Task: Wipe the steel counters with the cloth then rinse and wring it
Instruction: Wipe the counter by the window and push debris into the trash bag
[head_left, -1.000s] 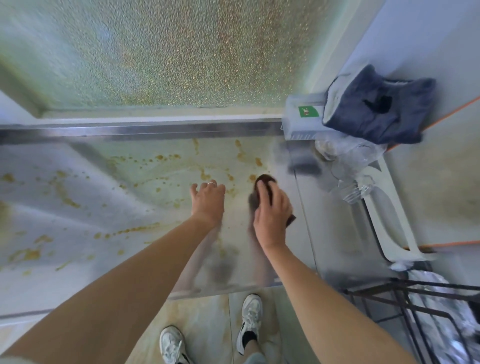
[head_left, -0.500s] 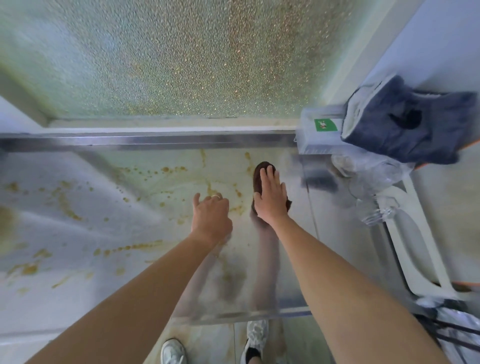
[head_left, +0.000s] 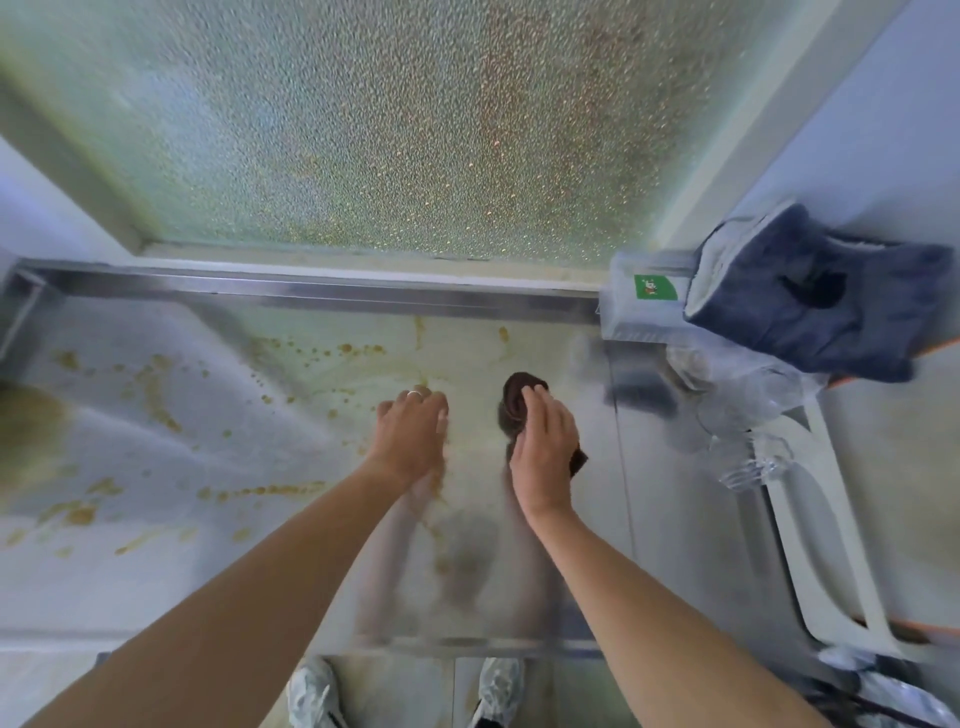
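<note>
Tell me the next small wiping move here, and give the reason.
Probably sweep the brown cloth leftward under the right hand: orange-brown splatters cover the steel counter to the left. The left hand rests on the steel in that path and would need to lift.

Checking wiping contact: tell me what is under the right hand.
Under the right hand lies a dark brown cloth, pressed on the steel counter. Its ends show beyond fingers and palm; the middle is covered.

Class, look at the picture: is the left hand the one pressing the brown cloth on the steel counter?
No, the right hand presses the brown cloth; the left hand rests bare.
</note>
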